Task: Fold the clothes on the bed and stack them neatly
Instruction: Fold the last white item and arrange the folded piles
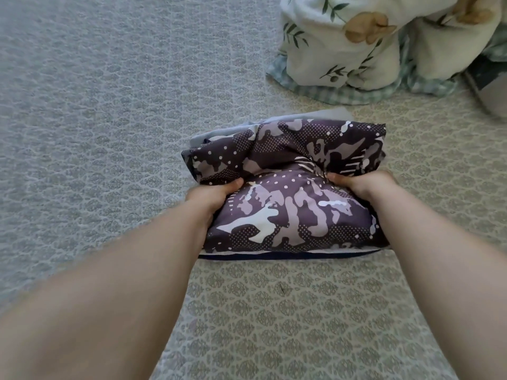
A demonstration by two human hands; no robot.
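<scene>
purple-and-lilac camouflage fabric, slick and puffy like a padded jacket (288, 187), lies folded on the bed (96, 105) between the two hands, on top of a pale grey layer (219, 130) and a dark blue one (274, 256) that show only as edges. the left hand (216, 194) grips the jacket's left side, thumb on top and fingers tucked out of sight beneath. the right hand (359, 182) grips the right side the same way, its fingers buried in the crease. the step looks like squaring the bundle on the pile, or lifting the pile whole. to do it well, i'd keep both hands level, press the air out of the puffy fold and line its near edge with the layers below, since slick cloth may slide or spring open. how many garments lie under the jacket cannot be told, nor whether the fingers reach beneath them. beyond the right hand, a leaf-printed cream blanket (356, 50) on green gingham cloth (329, 91) runs off the frame, with a dim grey object past it.
</scene>
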